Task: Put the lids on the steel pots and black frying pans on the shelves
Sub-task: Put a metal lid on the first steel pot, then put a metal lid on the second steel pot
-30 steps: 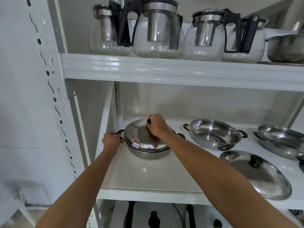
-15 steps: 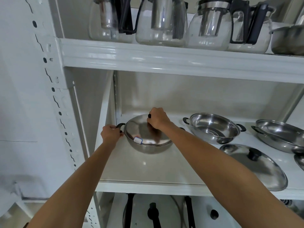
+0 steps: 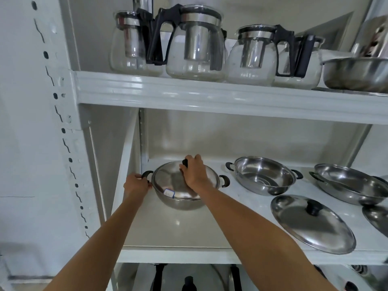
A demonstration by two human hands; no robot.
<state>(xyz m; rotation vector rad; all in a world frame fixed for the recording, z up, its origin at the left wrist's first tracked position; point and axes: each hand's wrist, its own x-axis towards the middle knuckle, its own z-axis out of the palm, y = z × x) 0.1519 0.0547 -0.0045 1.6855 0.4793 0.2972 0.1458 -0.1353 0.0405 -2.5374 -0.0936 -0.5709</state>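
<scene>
Two bare hands work at the far left of the white middle shelf (image 3: 180, 232), where a steel pot (image 3: 182, 201) stands with its lid (image 3: 172, 183) seated on the rim. The right hand (image 3: 194, 173) lies over the top of the lid, its fingers closed around the black knob (image 3: 185, 162), which peeks out beside the thumb. The left hand (image 3: 136, 185) pinches the pot's left black loop handle (image 3: 146, 175), fingers curled shut on it. A small white sticker (image 3: 169, 193) shows on the near edge of the lid.

Just to the right on the same shelf sits a second steel pot (image 3: 263, 175), open, and beyond it a third open pot (image 3: 348, 184) near the right edge. A loose steel lid (image 3: 310, 223) with a black knob lies flat toward the shelf's front edge, in front of those two pots and apart from them.

On the shelf above stand four glass teapots (image 3: 195, 43) with steel infusers and black handles, and a steel bowl (image 3: 354, 73) at the right.
</scene>
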